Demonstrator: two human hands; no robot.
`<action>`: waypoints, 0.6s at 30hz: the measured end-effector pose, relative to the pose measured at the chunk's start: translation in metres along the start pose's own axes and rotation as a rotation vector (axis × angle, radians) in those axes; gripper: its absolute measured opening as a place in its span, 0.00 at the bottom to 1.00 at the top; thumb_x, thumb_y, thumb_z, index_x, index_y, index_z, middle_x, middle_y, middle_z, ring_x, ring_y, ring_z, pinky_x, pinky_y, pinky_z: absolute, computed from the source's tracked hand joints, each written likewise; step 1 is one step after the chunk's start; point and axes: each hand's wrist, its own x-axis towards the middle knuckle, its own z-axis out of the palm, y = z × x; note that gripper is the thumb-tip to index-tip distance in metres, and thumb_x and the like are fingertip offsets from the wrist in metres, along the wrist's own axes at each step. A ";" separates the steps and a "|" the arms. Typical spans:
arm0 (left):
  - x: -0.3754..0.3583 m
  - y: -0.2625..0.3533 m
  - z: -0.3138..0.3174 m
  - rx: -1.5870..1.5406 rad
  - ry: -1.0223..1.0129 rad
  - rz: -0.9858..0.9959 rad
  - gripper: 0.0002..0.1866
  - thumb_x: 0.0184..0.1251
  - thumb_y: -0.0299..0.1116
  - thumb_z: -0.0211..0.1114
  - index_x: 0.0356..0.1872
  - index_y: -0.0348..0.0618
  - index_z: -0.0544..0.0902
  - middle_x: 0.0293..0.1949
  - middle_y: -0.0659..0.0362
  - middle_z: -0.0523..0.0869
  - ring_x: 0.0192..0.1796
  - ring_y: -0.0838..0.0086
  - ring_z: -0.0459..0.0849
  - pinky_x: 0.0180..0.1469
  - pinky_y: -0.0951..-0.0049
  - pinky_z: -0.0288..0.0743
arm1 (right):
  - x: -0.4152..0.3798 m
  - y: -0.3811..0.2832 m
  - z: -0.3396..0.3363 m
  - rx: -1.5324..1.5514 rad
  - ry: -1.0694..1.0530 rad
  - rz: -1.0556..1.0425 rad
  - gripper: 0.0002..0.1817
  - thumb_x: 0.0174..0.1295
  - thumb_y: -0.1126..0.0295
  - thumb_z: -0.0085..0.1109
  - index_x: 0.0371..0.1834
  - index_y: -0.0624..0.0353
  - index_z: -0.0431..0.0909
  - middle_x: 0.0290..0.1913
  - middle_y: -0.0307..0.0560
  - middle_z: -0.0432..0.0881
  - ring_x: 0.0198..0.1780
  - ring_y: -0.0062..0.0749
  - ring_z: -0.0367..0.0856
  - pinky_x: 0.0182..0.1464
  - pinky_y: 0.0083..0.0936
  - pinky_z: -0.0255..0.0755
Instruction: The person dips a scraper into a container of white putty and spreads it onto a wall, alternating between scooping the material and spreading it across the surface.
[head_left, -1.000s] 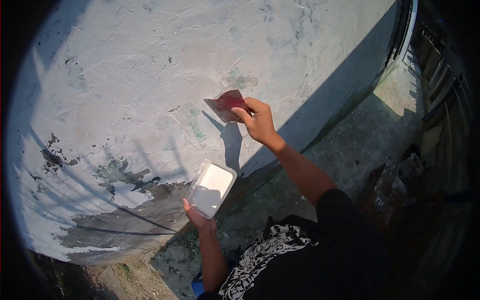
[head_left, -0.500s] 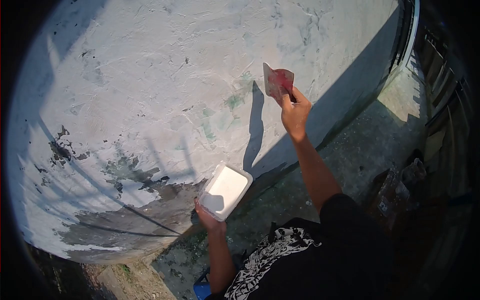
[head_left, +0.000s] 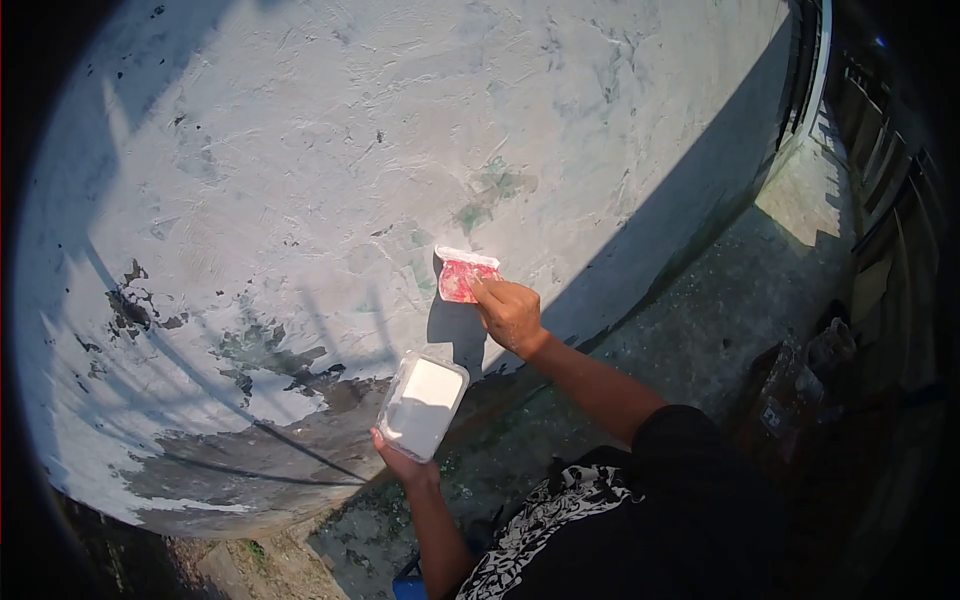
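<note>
My left hand point(head_left: 408, 466) grips the lower end of a clear plastic tub point(head_left: 459, 393), held tilted in front of the wall's base. White filler paste point(head_left: 430, 384) fills much of it, part of its surface in shadow. Above the tub, my right hand point(head_left: 512, 318) pinches a red putty scraper point(head_left: 466, 281) between thumb and fingers. White paste coats the scraper's upper edge, which overlaps the wall point(head_left: 330, 150) in this view. Greenish bare spots point(head_left: 478, 213) show on the wall just above the scraper.
Dark peeled patches point(head_left: 130, 300) mark the wall's lower left. A concrete walkway point(head_left: 690, 280) runs along the wall's foot. At right stands a clutter of containers point(head_left: 785, 395) beside a dark fence point(head_left: 880, 200). Something blue point(head_left: 408, 582) lies below my left forearm.
My right hand has moved down and left with the scraper, whose edge now carries white paste and points upward. The tub has shifted slightly left and down.
</note>
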 end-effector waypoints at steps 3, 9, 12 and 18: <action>0.013 -0.004 -0.010 -0.030 -0.016 0.029 0.34 0.82 0.60 0.38 0.71 0.43 0.71 0.65 0.53 0.78 0.67 0.57 0.76 0.68 0.52 0.68 | 0.011 0.015 -0.026 0.077 0.061 -0.005 0.17 0.48 0.80 0.69 0.44 0.58 0.84 0.34 0.47 0.85 0.33 0.42 0.86 0.34 0.34 0.79; 0.011 0.001 -0.006 -0.020 -0.013 0.031 0.32 0.82 0.58 0.39 0.68 0.43 0.73 0.62 0.53 0.80 0.65 0.59 0.78 0.67 0.55 0.69 | 0.059 0.050 -0.042 -0.022 0.348 0.175 0.19 0.52 0.82 0.67 0.49 0.59 0.85 0.40 0.51 0.88 0.42 0.47 0.88 0.43 0.35 0.81; 0.016 0.013 -0.018 -0.010 -0.069 0.052 0.33 0.82 0.59 0.42 0.69 0.40 0.73 0.65 0.53 0.79 0.66 0.60 0.78 0.68 0.59 0.70 | 0.054 0.033 -0.011 -0.082 0.361 0.246 0.20 0.52 0.81 0.65 0.50 0.59 0.86 0.42 0.50 0.88 0.41 0.48 0.88 0.42 0.36 0.80; 0.020 0.047 -0.044 -0.035 -0.018 0.107 0.31 0.84 0.57 0.43 0.69 0.39 0.72 0.64 0.53 0.79 0.66 0.61 0.78 0.70 0.59 0.68 | 0.025 -0.044 0.031 -0.042 0.244 0.283 0.19 0.53 0.80 0.61 0.51 0.61 0.87 0.41 0.50 0.88 0.37 0.49 0.86 0.40 0.34 0.79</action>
